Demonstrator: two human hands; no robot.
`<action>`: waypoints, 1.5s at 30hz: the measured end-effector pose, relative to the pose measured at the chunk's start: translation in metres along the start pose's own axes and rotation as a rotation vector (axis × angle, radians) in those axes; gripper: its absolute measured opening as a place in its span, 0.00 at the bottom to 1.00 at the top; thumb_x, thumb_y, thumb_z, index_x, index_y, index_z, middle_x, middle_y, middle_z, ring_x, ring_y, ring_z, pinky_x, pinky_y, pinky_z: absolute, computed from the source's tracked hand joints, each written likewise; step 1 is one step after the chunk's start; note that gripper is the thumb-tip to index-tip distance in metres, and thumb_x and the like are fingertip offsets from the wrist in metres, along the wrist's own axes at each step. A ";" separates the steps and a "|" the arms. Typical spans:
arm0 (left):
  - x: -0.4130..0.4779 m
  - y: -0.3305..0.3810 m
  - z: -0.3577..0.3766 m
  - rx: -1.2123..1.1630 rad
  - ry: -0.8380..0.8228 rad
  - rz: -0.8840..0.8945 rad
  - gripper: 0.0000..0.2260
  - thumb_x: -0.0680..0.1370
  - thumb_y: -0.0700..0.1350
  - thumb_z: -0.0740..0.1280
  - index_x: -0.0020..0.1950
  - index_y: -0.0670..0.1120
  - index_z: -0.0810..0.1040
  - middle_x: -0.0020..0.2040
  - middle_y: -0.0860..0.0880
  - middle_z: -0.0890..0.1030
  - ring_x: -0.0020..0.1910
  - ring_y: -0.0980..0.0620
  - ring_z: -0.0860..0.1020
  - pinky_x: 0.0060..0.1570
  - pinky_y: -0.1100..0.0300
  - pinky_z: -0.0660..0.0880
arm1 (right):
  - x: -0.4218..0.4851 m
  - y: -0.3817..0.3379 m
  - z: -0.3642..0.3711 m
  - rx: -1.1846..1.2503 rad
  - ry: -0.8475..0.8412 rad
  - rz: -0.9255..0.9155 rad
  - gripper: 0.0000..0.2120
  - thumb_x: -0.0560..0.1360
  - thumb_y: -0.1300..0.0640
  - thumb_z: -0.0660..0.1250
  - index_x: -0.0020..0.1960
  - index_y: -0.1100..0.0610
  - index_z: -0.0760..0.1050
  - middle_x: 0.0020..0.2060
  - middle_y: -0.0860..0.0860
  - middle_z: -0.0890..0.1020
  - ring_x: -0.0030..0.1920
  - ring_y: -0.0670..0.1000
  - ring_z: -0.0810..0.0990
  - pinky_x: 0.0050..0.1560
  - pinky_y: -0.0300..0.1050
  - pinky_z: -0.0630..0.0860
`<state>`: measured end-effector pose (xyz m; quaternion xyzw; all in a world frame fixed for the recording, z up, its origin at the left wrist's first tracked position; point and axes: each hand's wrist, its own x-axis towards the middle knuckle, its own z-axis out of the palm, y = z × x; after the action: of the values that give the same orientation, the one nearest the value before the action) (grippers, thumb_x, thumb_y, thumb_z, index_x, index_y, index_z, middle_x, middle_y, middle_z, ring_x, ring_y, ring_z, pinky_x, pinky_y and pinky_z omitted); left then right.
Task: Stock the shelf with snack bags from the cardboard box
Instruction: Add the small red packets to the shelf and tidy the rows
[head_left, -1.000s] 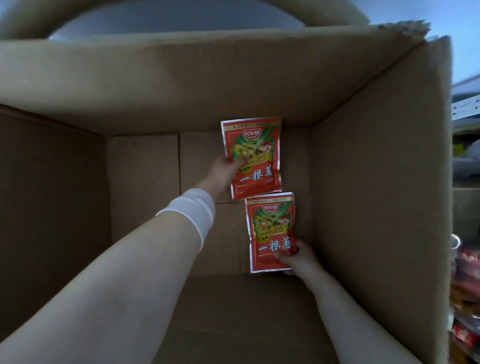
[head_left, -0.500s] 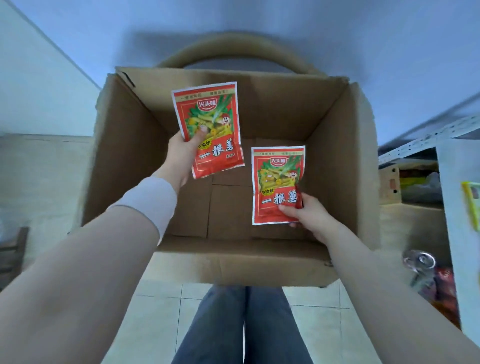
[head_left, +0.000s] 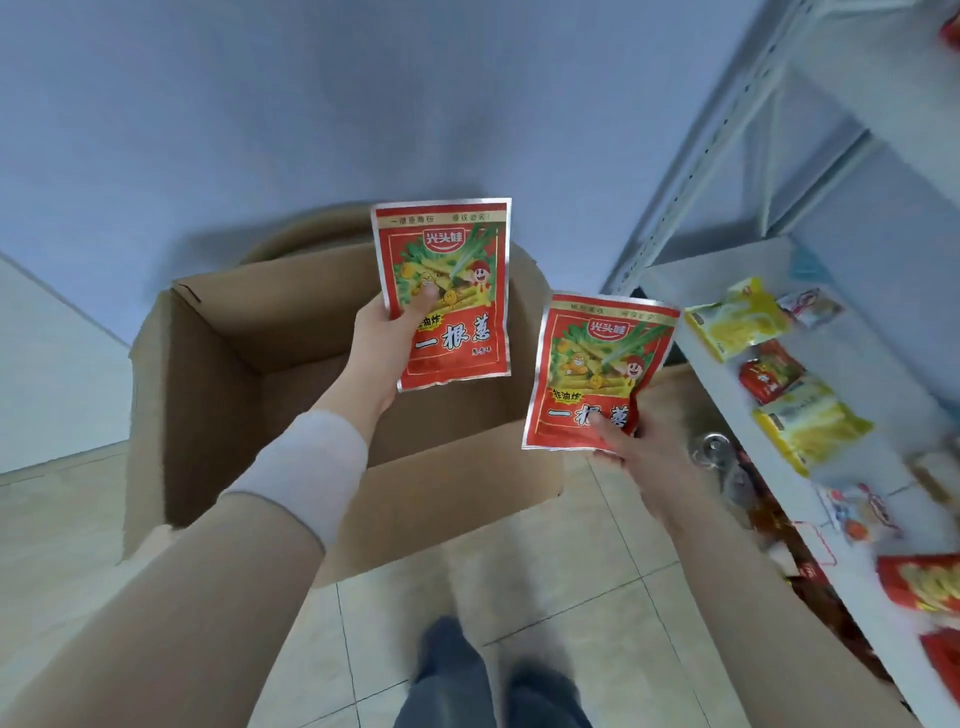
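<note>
both hands have come up out of the cardboard box (head_left: 218, 374). a second ago they were down at its bottom, each on a red packet. now the box sits below and behind them, and the shelf (head_left: 878, 384) has swung into view just past the right hand.

the left hand (head_left: 382, 345) grips the left-hand bag (head_left: 452, 291) by its lower left edge, thumb across the front and fingers behind, holding it upright over the box's open top. the right hand (head_left: 639, 447) pinches the right-hand bag (head_left: 597, 374) at its bottom right corner, thumb on the front. that bag tilts a little and hangs out past the box's near right corner, lower than the other and nearer the shelf.

beyond the right hand, the shelf board already carries yellow packs (head_left: 737, 325) and a red pack (head_left: 769, 371), with more stock towards the person, too blurred to name. bare board shows on the far side of those packs from the hand.

so, to my eye, the picking is done and the carry across has begun. neither bag has reached the shelf yet. the right one looks set to land first. the left one has further to go, across the right hand's line. the box bottom looked bare around these two a second ago, so they may be the last.
</note>
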<state>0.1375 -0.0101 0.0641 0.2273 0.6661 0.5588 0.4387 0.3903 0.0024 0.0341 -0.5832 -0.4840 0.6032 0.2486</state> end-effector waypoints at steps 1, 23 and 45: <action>-0.012 0.005 0.019 0.014 -0.033 0.013 0.11 0.76 0.52 0.66 0.56 0.51 0.73 0.52 0.52 0.80 0.48 0.53 0.80 0.51 0.55 0.76 | -0.014 0.003 -0.019 0.017 0.053 -0.005 0.10 0.74 0.53 0.68 0.55 0.49 0.72 0.46 0.45 0.81 0.47 0.47 0.80 0.45 0.38 0.75; -0.504 -0.037 0.590 0.248 -1.040 0.318 0.07 0.75 0.55 0.67 0.44 0.53 0.75 0.40 0.54 0.82 0.40 0.52 0.82 0.39 0.59 0.76 | -0.448 0.192 -0.564 0.313 1.074 -0.090 0.03 0.72 0.53 0.71 0.43 0.51 0.77 0.38 0.46 0.83 0.43 0.49 0.82 0.52 0.49 0.77; -0.627 -0.101 1.023 0.524 -1.297 0.364 0.11 0.76 0.60 0.63 0.49 0.53 0.75 0.40 0.55 0.81 0.36 0.57 0.80 0.33 0.62 0.74 | -0.416 0.231 -0.941 0.410 1.386 0.001 0.13 0.72 0.51 0.71 0.54 0.54 0.75 0.50 0.53 0.83 0.51 0.54 0.81 0.57 0.51 0.76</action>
<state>1.3352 0.0226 0.1855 0.7182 0.3352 0.1975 0.5769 1.4216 -0.1752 0.1647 -0.7736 -0.0921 0.1733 0.6025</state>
